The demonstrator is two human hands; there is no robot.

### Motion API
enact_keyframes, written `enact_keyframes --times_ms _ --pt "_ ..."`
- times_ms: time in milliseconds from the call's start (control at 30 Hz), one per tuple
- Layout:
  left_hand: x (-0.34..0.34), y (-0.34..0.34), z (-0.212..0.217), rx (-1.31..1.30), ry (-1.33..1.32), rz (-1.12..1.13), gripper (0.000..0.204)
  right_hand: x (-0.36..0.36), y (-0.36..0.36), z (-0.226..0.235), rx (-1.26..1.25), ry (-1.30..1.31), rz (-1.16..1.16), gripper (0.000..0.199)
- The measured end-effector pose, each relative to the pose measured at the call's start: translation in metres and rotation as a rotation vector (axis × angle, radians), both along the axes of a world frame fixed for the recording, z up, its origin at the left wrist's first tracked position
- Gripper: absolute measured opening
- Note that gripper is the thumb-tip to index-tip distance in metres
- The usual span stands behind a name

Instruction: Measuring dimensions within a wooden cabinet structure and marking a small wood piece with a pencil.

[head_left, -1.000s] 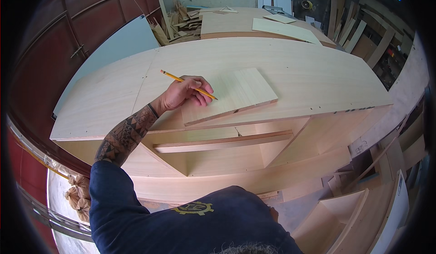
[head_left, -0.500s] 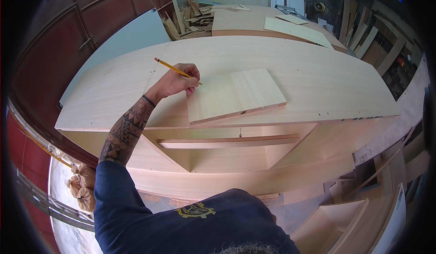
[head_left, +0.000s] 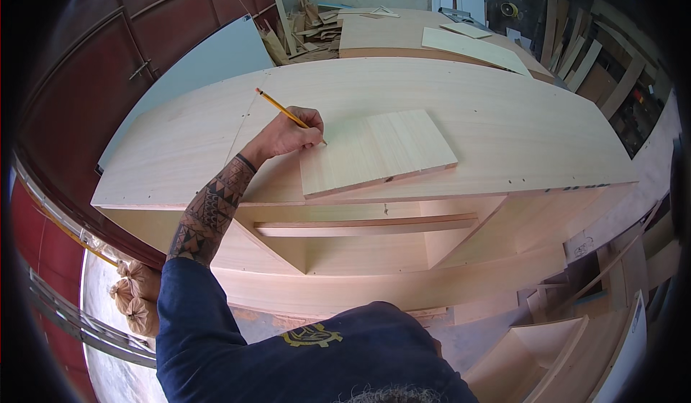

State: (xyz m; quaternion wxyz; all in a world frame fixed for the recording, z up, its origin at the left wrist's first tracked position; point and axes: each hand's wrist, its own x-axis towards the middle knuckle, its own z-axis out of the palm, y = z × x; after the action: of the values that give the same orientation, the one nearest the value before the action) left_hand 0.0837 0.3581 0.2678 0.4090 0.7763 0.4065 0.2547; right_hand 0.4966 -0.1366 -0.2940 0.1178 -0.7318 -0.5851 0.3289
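One yellow pencil [head_left: 277, 103] is what we hold in our left hand [head_left: 294, 133], the fingers closed firmly around it. It leans across the fist: its rubber end points up and to the left, its tip points down and to the right, toward the small board [head_left: 385, 151]. This board lies flat on the top of the big wooden cabinet [head_left: 533, 129], just to the right of our hand, and its longer side runs from left to right – a little slanted, with the right end farther from us. The tip is at the left part of the board, but whether it touches the wood we cannot tell. Our left hand is the near one – our right hand is not in view.
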Motion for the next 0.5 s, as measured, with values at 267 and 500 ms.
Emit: enact_keyframes --times_ms 267,500 --pt "0.034 0.005 0.006 -0.034 -0.071 0.032 0.008 -0.007 -0.015 -0.068 -0.041 -0.06 -0.169 0.04" --pt "0.016 0.004 0.007 -0.043 -0.036 0.059 0.008 -0.01 -0.009 -0.042 -0.097 -0.116 -0.118 0.041"
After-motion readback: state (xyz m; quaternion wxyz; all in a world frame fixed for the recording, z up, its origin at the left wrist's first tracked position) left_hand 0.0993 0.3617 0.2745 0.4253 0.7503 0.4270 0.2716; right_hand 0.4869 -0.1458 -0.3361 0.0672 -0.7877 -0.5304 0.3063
